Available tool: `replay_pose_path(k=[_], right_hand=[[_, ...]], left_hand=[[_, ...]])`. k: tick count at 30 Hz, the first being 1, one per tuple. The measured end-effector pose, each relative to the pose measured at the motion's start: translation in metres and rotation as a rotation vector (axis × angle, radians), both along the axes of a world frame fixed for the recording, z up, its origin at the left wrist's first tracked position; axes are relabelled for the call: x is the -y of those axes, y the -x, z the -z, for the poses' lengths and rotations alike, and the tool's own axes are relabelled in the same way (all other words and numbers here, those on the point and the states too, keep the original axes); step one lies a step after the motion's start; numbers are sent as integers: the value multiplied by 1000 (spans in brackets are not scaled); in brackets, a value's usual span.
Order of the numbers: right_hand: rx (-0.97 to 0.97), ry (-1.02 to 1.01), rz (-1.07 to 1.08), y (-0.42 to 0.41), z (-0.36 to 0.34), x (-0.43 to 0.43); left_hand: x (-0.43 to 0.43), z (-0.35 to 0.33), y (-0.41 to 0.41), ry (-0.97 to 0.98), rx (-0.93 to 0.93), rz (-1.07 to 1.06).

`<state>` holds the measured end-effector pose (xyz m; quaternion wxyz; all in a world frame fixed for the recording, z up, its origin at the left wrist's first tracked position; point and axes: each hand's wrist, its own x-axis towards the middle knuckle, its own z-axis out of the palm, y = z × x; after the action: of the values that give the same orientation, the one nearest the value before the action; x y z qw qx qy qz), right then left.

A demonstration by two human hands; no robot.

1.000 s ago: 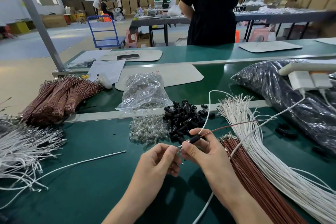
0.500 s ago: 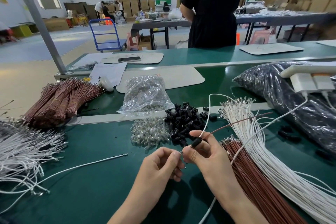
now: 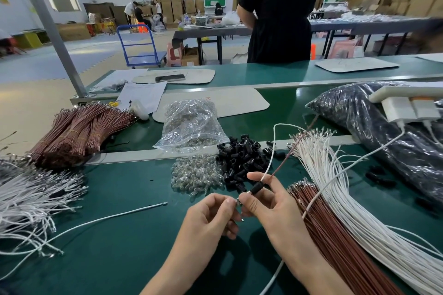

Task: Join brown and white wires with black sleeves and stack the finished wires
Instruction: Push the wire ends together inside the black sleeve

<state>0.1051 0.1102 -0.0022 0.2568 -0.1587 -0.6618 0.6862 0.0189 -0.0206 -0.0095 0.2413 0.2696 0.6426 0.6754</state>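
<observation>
Above the tabletop (image 3: 119, 246), the right hand (image 3: 273, 206) fingers (image 3: 250, 201) pinch a sleeve (image 3: 257, 186) with the brown wire (image 3: 282, 163) and white wire (image 3: 269, 163); the left hand (image 3: 208, 218) fingers pinch its metal tip (image 3: 237, 200).

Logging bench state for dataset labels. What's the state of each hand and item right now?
Right hand: grips the black sleeve.
Left hand: pinches the metal tip at the sleeve's near end.
White wire, brown wire: both run out of the sleeve's far end.
Spare sleeves: loose heap.
Brown bundles: tied with bands.
Clear bag: slumped; open or sealed, cannot tell.
Lone white wire: lying loose, untouched.
</observation>
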Motion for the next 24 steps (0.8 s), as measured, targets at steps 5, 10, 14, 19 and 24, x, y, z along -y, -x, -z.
replay_pose_path(k=[5, 10, 14, 19, 24], right_hand=[[-8, 10, 7, 1, 0, 0], [-11, 11, 27, 1, 0, 0], [-10, 45, 21, 0, -1, -1], [-18, 121, 4, 0, -4, 0], [-35, 184, -23, 0, -4, 1]], left_hand=[[1, -1, 0, -17, -1, 7], [1, 0, -1, -17, -20, 7], [1, 0, -1, -5, -7, 18], [0, -1, 0, 10, 1, 19], [1, -2, -1, 15, -52, -12]])
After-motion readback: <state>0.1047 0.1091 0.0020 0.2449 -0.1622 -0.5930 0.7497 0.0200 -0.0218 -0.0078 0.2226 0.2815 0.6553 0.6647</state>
